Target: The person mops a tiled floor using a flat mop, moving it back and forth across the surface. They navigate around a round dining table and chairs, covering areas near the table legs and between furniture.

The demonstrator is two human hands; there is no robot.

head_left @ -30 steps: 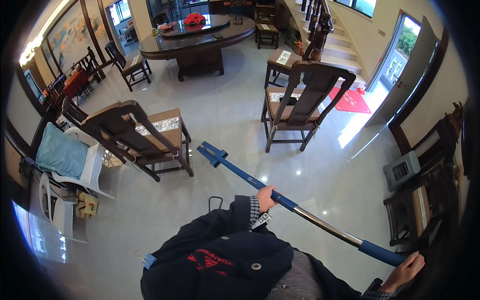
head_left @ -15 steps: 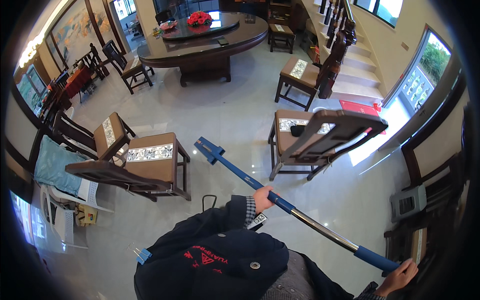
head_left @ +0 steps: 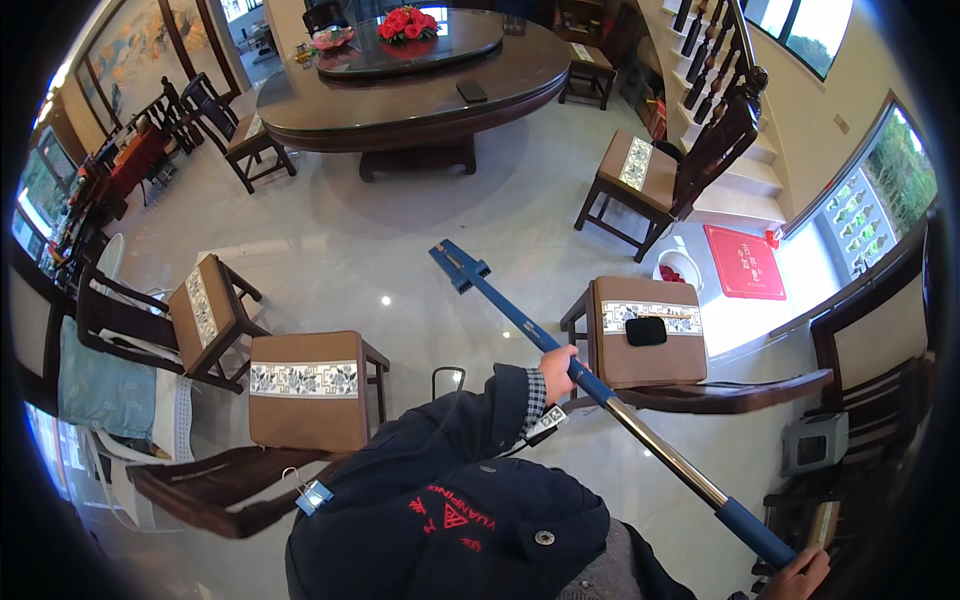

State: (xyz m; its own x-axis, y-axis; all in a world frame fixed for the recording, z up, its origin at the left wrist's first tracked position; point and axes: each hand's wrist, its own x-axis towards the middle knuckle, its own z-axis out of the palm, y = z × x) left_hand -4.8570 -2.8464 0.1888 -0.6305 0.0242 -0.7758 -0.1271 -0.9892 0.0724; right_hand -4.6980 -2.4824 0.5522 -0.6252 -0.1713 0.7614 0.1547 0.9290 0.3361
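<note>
A long-handled mop (head_left: 650,443), blue with a bare silver section, slants across in front of me. Its narrow flat blue head (head_left: 459,264) points away, toward the round table, and looks raised off the floor, though I cannot be sure. Around the blue upper shaft my left hand (head_left: 558,372) is closed, just beside a brown-seated chair. My right hand (head_left: 802,574) grips the blue handle end at the lower right, and part of it is cut off by dark shadow. A dark jacket sleeve (head_left: 470,420) covers my left arm.
A chair (head_left: 650,360) with a black object (head_left: 646,331) on its seat stands right of the shaft. Another chair (head_left: 305,410) stands at left. Ahead is a large round table (head_left: 415,115). A white bucket (head_left: 678,272) and red mat (head_left: 745,262) lie near the doorway.
My view has moved forward, so the table and chairs appear closer. The mop head has shifted right and slightly up in view, with both hands still gripping the shaft.
</note>
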